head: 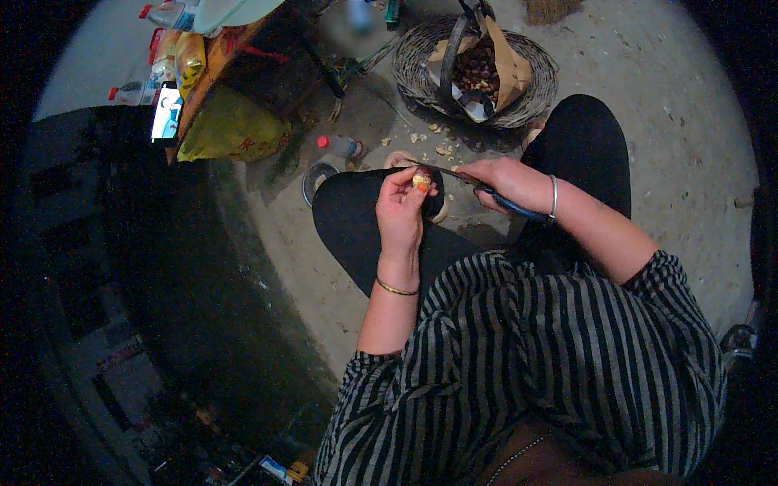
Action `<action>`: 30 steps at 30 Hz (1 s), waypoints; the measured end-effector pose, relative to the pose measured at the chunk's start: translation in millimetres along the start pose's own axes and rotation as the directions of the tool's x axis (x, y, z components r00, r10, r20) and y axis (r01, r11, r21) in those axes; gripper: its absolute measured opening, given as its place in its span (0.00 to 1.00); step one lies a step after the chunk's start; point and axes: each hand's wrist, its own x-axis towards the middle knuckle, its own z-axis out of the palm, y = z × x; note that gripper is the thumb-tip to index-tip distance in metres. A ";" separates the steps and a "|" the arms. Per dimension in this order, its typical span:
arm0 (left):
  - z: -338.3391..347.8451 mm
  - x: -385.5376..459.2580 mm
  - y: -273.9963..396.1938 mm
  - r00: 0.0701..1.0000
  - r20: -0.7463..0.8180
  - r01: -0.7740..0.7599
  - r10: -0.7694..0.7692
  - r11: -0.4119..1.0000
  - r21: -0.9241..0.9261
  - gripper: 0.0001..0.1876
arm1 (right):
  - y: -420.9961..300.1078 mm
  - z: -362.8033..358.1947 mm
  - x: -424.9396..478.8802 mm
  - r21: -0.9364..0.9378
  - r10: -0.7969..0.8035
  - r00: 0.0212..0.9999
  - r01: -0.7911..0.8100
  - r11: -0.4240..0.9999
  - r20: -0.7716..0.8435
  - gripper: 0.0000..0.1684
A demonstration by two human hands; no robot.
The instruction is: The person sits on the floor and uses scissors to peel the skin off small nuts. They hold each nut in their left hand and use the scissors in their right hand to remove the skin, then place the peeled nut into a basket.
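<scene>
A small nut, seemingly a chestnut, sits between the thumb and fingers of my left hand. Its near part shows pale yellow and the top is brown. My right hand grips a cutting tool with a dark blue handle, possibly scissors; the fingers hide its middle. The narrow blade reaches left to the nut, and whether it touches is hard to tell. Both hands are above my knees. Beyond them, a wicker basket with an arched handle holds brown nuts in a paper bag.
Pale shell pieces litter the concrete floor near my feet. A metal bowl and a red-capped plastic bottle are beside my left knee. At upper left, a wooden table bears bottles and a lit phone, above a yellow plastic bag.
</scene>
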 end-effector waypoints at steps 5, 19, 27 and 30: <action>2.7 2.0 0.5 0.998 0.023 0.055 -0.051 0.984 -0.172 0.13 | -7.3 -1.0 -3.3 -0.157 -0.084 0.989 0.065 0.985 -0.120 0.21; 0.1 -0.3 -0.8 0.999 0.011 -0.049 0.049 0.995 0.082 0.14 | -7.3 0.5 -5.7 -0.241 -0.081 0.993 0.059 0.969 -0.082 0.25; 7.2 3.7 -0.1 1.000 0.025 0.005 -0.001 0.985 -0.173 0.13 | -7.5 6.0 -4.6 -0.155 -0.088 0.989 0.068 0.986 -0.121 0.23; 4.8 3.9 0.4 0.996 0.087 0.055 -0.034 0.967 -0.248 0.13 | -8.1 5.2 -4.2 -0.202 -0.088 0.985 0.057 0.978 -0.149 0.26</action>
